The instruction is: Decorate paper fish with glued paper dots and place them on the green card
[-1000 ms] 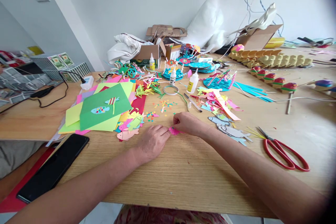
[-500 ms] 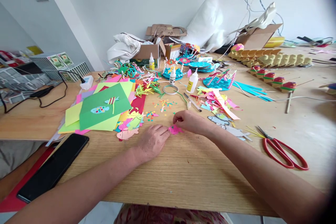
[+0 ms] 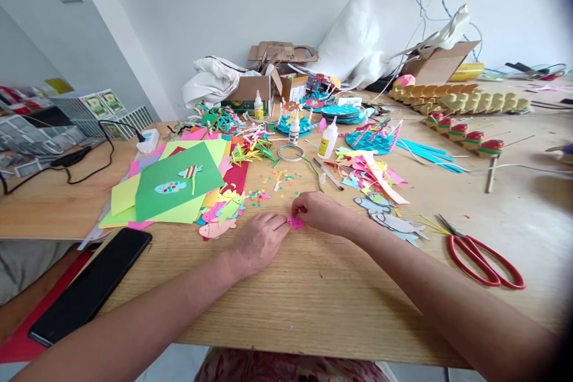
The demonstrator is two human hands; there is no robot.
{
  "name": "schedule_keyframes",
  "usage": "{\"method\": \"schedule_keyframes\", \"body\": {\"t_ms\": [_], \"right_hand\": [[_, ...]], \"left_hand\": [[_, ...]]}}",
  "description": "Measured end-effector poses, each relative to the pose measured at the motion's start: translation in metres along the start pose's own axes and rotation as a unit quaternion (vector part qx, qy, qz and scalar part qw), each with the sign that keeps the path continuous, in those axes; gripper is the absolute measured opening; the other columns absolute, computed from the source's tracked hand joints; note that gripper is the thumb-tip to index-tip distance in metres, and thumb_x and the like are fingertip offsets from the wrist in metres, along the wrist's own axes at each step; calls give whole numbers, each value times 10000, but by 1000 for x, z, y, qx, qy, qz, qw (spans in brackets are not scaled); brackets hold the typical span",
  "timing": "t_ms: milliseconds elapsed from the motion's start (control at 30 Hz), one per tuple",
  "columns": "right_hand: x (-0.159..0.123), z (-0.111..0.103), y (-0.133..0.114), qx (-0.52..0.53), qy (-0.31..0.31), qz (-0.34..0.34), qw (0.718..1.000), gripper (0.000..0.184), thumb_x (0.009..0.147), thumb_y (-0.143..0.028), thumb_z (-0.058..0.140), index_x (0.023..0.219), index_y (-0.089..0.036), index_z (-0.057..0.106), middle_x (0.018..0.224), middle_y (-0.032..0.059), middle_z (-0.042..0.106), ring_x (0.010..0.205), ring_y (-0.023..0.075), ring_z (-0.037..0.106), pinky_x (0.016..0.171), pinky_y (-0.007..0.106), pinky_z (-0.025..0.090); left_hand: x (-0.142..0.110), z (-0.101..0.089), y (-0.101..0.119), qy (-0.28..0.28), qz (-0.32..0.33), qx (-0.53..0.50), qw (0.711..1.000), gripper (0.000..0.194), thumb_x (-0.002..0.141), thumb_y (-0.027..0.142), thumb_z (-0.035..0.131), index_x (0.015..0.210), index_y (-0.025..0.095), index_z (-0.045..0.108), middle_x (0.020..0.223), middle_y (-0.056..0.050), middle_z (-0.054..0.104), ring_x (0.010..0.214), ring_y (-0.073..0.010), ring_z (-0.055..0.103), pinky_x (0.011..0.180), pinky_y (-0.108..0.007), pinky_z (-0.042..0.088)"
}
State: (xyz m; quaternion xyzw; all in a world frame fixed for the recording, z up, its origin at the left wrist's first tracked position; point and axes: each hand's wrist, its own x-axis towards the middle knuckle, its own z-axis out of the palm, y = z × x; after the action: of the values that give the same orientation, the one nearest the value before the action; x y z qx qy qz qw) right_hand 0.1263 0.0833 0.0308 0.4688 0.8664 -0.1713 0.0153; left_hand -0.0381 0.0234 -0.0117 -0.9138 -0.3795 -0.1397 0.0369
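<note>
A small bright pink paper fish (image 3: 295,222) lies on the table between my hands. My left hand (image 3: 264,240) rests flat with its fingers stretched out, the fingertips touching the fish's left end. Over the fish's right part, my right hand (image 3: 320,212) has its thumb and fingers pinched together; whatever is between them is too small to make out. Loose coloured paper dots (image 3: 258,197) lie just beyond the hands. Left of my left hand is a pile of cut paper fish (image 3: 218,228), and grey-blue paper fish (image 3: 394,222) lie right of my right hand.
Red-handled scissors (image 3: 486,259) lie at the right. Glue bottles (image 3: 328,139) and a tape ring (image 3: 290,153) stand beyond the dots. Coloured sheets (image 3: 179,182) and a black phone (image 3: 92,283) are at the left. Another person's arm (image 3: 40,286) shows at the left edge.
My right hand has shifted slightly left and down over the pink fish, covering more of its right side. My left hand stays in place.
</note>
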Motion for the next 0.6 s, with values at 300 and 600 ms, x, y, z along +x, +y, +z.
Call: {"method": "schedule_keyframes", "body": {"t_ms": [300, 600], "right_hand": [[-2, -2, 1, 20, -2, 3, 1000, 284, 645, -129, 436, 787, -203, 671, 774, 20, 670, 680, 126, 564, 552, 194, 354], [-1, -3, 1, 21, 8, 1, 1000, 295, 634, -120, 429, 785, -201, 669, 761, 16, 672, 662, 118, 562, 536, 188, 351]], "left_hand": [[1, 0, 1, -4, 0, -1, 1000, 235, 818, 124, 384, 1022, 144, 499, 968, -53, 553, 909, -174, 477, 812, -325, 415], [1, -1, 0, -8, -1, -4, 1000, 249, 813, 117, 389, 1038, 145, 490, 977, -50, 547, 904, -178, 474, 813, -330, 412]]}}
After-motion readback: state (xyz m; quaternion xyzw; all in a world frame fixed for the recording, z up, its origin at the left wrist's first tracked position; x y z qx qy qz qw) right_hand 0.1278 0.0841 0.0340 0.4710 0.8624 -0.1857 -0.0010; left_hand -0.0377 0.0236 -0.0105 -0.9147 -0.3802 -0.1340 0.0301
